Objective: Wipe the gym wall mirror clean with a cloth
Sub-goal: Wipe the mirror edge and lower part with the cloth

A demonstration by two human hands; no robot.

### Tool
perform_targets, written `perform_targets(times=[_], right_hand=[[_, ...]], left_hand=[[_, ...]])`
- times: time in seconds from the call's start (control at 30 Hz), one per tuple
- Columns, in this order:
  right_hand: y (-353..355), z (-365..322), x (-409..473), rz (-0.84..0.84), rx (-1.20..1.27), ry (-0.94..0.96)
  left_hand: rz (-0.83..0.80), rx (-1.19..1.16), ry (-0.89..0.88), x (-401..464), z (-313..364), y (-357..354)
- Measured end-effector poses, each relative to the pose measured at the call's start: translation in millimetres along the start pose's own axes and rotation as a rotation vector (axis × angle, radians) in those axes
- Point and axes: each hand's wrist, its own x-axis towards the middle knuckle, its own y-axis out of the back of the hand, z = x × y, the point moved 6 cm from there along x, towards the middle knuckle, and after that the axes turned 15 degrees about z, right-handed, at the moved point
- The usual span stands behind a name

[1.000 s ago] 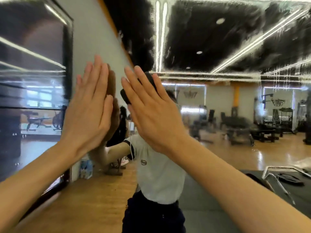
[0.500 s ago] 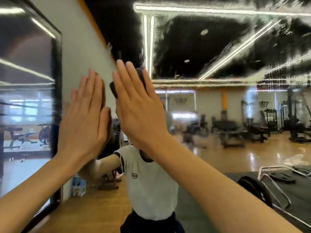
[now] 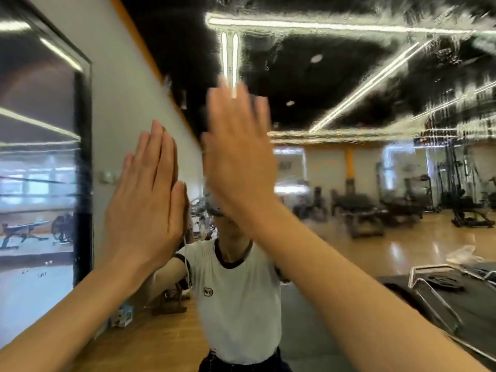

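Both hands are lying flat with fingers straight against the mirror [image 3: 375,183], which is standing directly ahead of the palms. The right hand [image 3: 239,159] is reaching higher than the left hand [image 3: 146,208]. No cloth is showing; streaked glass is lying above and to the right.

The location is a gym. A large wall mirror [image 3: 349,76] is reflecting a wooden floor [image 3: 375,253], rows of dark weight benches [image 3: 359,208] and cable machines [image 3: 453,173] standing along the far wall. Strip lights [image 3: 335,26] are glowing on a black ceiling. A dark floor mat [image 3: 456,299] is lying at right.
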Motion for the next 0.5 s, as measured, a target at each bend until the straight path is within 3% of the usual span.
perform_targets(times=[0.07,0.13,0.33,0.4,0.5], right_hand=[[-15.5,-27.8,4.2,-0.084,-0.017,0.154],[-9.2,-0.4,8.8,-0.078,-0.026,0.165],[56.9,168.6,-9.4,-0.035,-0.227,-0.295],[54.7,160.8,-6.4,0.006,-0.243,-0.417],[25.0,71.3,15.5,0.062,-0.087,-0.225]], left_hand=[[-0.001,-0.007,0.011,-0.2,-0.2,0.5],[-0.003,-0.012,0.000,-0.1,0.2,0.9],[0.009,-0.036,0.004,-0.1,0.3,1.7],[0.009,-0.032,-0.002,0.5,-0.1,1.8],[0.008,-0.028,-0.011,1.0,-0.1,1.2]])
